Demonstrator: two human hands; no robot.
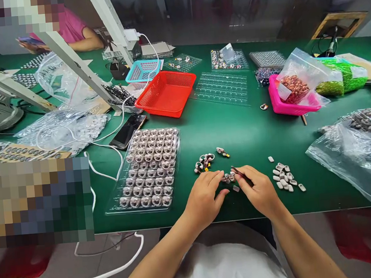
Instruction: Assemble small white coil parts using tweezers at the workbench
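Near the front edge of the green table, my left hand (204, 197) has its fingertips on a small metallic part (227, 178). My right hand (258, 189) grips dark tweezers (242, 174), whose tip reaches the right side of that part. Just below lies one small pale piece (236, 189). Several small assemblies with white rings and yellow bits (204, 162) lie beyond my left hand, and a single one (223, 152) is a little farther right. To the right of my right hand is a loose group of pale rounded pieces (282, 178).
A clear tray of round metallic parts (149, 169) stands on the left, near a phone (128, 131) and white cable. Farther back are a red basket (169, 93), a blue basket (143, 70) and a pink basket (294, 107). Plastic bags lie right. A person (74, 30) sits back left.
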